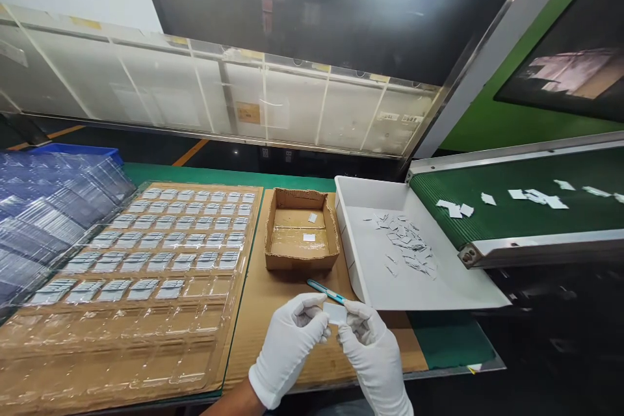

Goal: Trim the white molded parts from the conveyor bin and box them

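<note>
Both gloved hands, left hand and right hand, pinched one small white piece (inspection step, likely); next needs placing in tray.

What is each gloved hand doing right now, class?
Left hand: pinched shut on the small white piece.
Right hand: pinched shut on the same small white piece.

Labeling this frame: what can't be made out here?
Head view only:
- small white piece: surface detail too small; edges covered by left hand and right hand.
- teal tool: near end hidden behind the piece.
- conveyor belt: cut by right edge.
</note>
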